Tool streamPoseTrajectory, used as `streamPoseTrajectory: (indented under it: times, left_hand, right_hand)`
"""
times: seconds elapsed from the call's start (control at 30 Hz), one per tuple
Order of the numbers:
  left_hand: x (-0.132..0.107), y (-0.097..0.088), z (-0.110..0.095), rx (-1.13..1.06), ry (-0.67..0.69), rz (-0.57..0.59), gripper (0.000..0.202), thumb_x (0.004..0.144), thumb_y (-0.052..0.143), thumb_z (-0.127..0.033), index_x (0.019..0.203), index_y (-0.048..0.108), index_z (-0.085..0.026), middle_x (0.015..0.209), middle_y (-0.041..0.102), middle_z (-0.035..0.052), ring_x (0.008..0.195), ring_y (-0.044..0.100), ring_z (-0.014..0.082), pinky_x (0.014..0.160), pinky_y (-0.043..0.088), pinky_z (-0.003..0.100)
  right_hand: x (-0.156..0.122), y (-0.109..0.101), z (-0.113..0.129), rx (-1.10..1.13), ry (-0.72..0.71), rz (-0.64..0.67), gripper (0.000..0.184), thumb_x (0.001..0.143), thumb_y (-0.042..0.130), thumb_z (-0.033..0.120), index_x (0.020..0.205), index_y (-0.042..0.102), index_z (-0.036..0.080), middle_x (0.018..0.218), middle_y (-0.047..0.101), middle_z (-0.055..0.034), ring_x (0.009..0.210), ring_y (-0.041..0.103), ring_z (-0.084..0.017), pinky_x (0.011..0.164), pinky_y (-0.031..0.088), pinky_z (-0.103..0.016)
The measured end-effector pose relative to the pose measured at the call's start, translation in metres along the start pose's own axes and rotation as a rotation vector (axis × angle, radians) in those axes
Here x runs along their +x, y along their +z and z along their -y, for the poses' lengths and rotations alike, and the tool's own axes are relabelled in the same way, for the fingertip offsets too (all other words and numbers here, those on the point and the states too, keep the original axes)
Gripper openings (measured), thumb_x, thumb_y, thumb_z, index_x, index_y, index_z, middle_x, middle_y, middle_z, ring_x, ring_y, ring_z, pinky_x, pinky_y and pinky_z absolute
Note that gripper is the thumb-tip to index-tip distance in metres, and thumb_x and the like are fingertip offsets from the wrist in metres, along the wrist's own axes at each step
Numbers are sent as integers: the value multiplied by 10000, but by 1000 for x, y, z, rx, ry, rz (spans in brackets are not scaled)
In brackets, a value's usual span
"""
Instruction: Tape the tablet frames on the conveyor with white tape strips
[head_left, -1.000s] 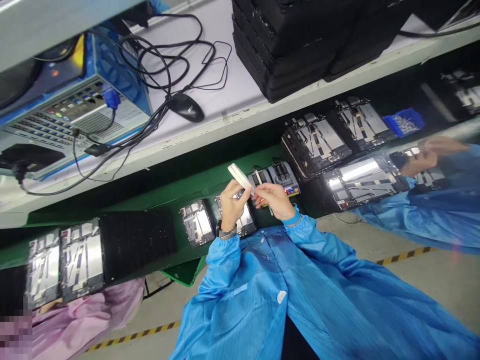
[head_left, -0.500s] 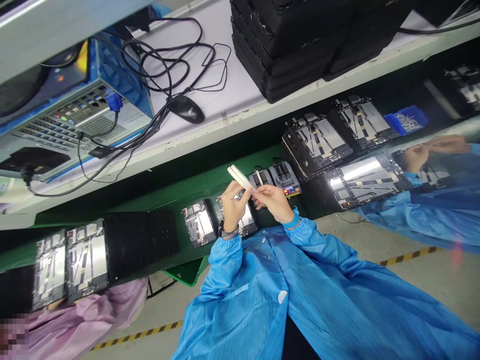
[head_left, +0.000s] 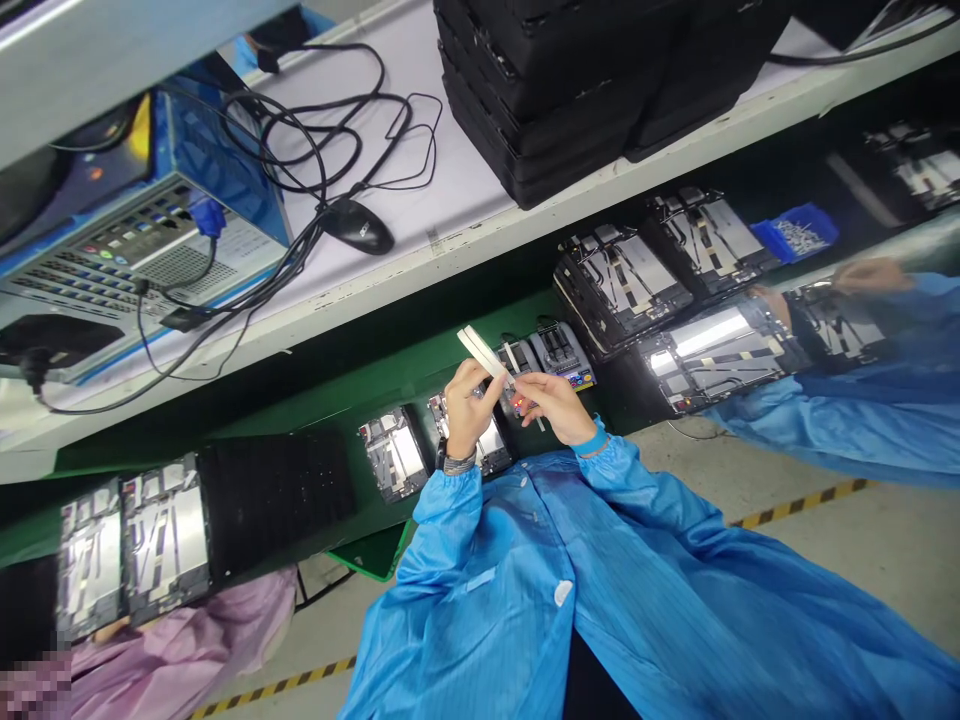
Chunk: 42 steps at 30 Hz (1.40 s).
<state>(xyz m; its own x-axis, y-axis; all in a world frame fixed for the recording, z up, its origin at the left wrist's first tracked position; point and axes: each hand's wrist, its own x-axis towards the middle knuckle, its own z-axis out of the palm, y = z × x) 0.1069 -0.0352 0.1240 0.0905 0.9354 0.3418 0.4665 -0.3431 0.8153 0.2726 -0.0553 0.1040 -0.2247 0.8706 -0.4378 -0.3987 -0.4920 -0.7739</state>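
My left hand (head_left: 466,408) is closed round a white roll of tape (head_left: 478,350), held edge-on above the green belt (head_left: 330,395). My right hand (head_left: 553,405) pinches the loose tape end right beside the roll, fingers pressed together. Both hands hover over two small open circuit units (head_left: 394,452) lying on the belt. Blue sleeves cover both my arms.
Two grey devices with coloured buttons (head_left: 559,355) sit just beyond my hands. Trays of opened tablets (head_left: 626,280) lie to the right, where a co-worker's hand (head_left: 870,272) works. More tablets (head_left: 131,540) lie left, by a person in pink. Above: black mouse (head_left: 356,225), cables, stacked black trays (head_left: 555,110).
My hands have stayed together on the tape roll, with the right fingers shifting slightly at the tape end. The view drifted a little; the co-worker's hands moved at the right.
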Motion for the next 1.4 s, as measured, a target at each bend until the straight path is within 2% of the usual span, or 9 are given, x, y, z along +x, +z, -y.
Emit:
streamPoseTrajectory:
  times: [0.27,0.47,0.63,0.73,0.9,1.0,1.17,1.3,1.4]
  left_hand:
    - [7,7,3,8,10,49,165,950,678,-348,970,796,-236,987,731,68,976,684,225,885,534,368]
    - [14,9,12,3,-6,109,211,933,688,-418,932,799,-238,971,732,76,1007,679,243,920,529,396]
    - [20,19,17,-47,-29,114,226,928,688,-430,938,799,-233,1013,737,80,1056,674,240,960,515,395]
    - [17,32,23,-168,-155,101,247,918,695,-437,938,795,-213,1040,739,76,1050,678,226,960,512,371]
    - [-2,62,38,-589,-581,41,298,832,773,-449,966,762,-183,953,753,37,908,700,176,883,540,317]
    - [-7,69,41,-793,-789,78,326,792,808,-423,986,736,-172,922,759,36,854,712,158,844,562,299]
    - [7,58,41,-930,-946,245,307,797,829,-394,937,711,-147,886,755,52,797,724,155,799,595,300]
    - [27,53,44,-907,-1024,334,362,886,746,-478,956,724,-124,889,764,98,781,739,177,770,619,322]
    - [45,57,46,-874,-1076,409,320,893,756,-427,978,731,-119,907,774,113,805,751,193,814,632,355]
  right_hand:
    - [12,-4,5,-35,-34,79,433,709,871,555,820,721,164,734,700,-23,585,607,-113,481,537,-223]
    - [7,-6,10,-46,-35,37,398,719,869,530,768,719,164,671,687,-16,559,615,-116,519,538,-237]
    - [4,-10,13,-19,-29,-19,376,709,876,509,748,725,167,655,686,-16,547,613,-123,543,542,-259]
    - [6,-15,7,-43,-70,-65,359,712,869,497,750,730,168,664,694,-20,577,623,-130,587,541,-268]
    - [11,-25,-8,-130,-175,-135,310,733,842,464,751,739,172,695,714,-24,658,646,-150,690,527,-288]
    - [11,-30,-13,-198,-218,-134,290,754,812,461,775,745,180,747,728,-24,700,653,-166,725,522,-304]
    - [9,-38,-18,-252,-240,-117,249,792,776,441,801,746,194,767,724,-14,736,659,-175,763,519,-311]
    - [9,-42,-26,-250,-248,-139,248,799,772,451,824,755,205,792,732,-13,762,672,-184,776,528,-318]
    - [11,-46,-28,-236,-254,-174,277,789,780,478,834,760,206,810,744,-22,777,679,-193,776,535,-326]
